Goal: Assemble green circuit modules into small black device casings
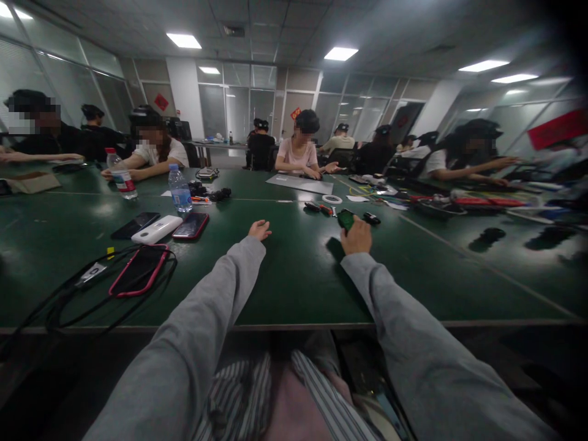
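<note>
Both my arms in grey sleeves reach out over a dark green table. My right hand is closed around a small green and black object, held just above the tabletop. My left hand rests on the table with fingers loosely curled and nothing in it. Just beyond my right hand lie small black and red tools, a roll of white tape and a small black item.
To my left lie three phones, a red-cased phone ringed by black cable, and two water bottles. Several people sit around the table's far and side edges. A grey sheet lies before the person opposite.
</note>
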A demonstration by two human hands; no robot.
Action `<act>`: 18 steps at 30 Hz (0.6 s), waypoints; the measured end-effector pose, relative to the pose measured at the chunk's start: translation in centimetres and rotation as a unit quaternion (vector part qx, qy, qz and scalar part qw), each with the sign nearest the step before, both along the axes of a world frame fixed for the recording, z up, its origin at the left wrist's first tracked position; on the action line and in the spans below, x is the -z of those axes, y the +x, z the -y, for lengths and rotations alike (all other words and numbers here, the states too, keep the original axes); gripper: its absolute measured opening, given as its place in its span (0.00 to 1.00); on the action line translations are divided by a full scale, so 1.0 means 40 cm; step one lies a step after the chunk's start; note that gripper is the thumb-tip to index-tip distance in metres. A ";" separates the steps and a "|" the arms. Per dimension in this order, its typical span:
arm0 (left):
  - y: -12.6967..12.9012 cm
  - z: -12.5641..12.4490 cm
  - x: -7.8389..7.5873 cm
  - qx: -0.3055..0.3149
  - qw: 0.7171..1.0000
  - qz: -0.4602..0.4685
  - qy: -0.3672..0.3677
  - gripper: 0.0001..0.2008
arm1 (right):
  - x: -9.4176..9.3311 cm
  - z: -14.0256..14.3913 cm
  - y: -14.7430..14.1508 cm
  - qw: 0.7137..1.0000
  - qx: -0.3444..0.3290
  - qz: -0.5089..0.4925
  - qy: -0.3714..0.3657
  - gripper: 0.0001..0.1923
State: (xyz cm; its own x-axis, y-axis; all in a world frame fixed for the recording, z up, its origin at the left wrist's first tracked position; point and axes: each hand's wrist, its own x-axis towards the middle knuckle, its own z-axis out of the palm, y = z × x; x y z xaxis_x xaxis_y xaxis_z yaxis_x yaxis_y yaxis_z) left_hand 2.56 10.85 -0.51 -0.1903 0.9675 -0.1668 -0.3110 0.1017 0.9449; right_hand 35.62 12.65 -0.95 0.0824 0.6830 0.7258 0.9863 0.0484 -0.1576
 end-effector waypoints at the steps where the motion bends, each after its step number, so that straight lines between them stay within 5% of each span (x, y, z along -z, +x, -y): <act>1: 0.004 -0.001 0.004 -0.004 1.000 0.004 0.000 0.20 | -0.003 0.002 -0.074 0.999 -0.050 0.002 -0.002 0.29; 6: 0.002 -0.012 0.026 -0.003 0.997 0.075 0.030 0.36 | 0.001 0.066 -0.398 0.959 -0.267 -0.094 0.013 0.29; 9: 0.003 -0.026 0.038 -0.032 0.993 0.101 0.056 0.34 | 0.008 0.121 -0.507 0.929 -0.355 -0.099 -0.003 0.30; 13: 0.000 -0.037 0.046 -0.044 0.988 0.120 0.087 0.23 | 0.018 0.139 -0.529 0.902 -0.416 -0.107 -0.034 0.32; 18: -0.013 -0.034 0.044 -0.034 0.988 0.130 0.071 0.18 | 0.045 0.090 -0.494 0.858 -0.415 -0.279 -0.118 0.41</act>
